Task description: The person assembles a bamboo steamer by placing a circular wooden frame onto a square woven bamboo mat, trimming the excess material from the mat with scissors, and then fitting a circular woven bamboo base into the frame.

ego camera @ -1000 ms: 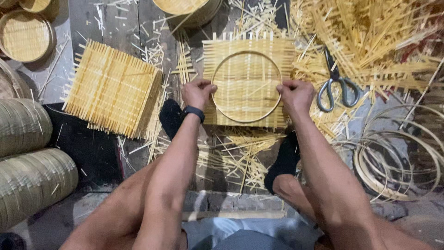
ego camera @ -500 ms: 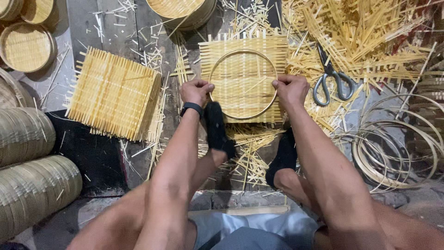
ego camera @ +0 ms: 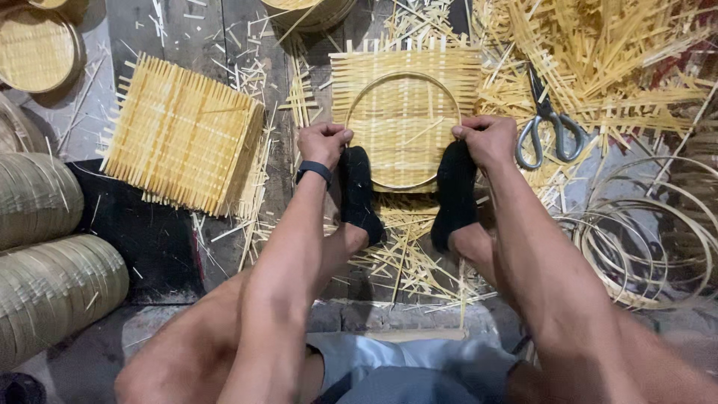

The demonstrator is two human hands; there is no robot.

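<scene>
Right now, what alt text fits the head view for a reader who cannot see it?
Both hands, left hand and right hand, grip a bamboo hoop lying on a woven bamboo mat, with black-socked feet braced at its near edge. Scissors lie right.

The woven mat [ego camera: 407, 112] is pale, matt split bamboo, its hoop [ego camera: 374, 86] smooth bent cane. The scissors [ego camera: 544, 123] have dull grey metal blades and handles. The socks [ego camera: 359, 194] are black, soft cloth. The floor [ego camera: 187, 30] is rough, worn wood.

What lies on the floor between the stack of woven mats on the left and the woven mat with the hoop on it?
In the head view, the floor between the stack of woven mats and the woven mat under the hoop holds only loose bamboo strips and splinters.
</scene>
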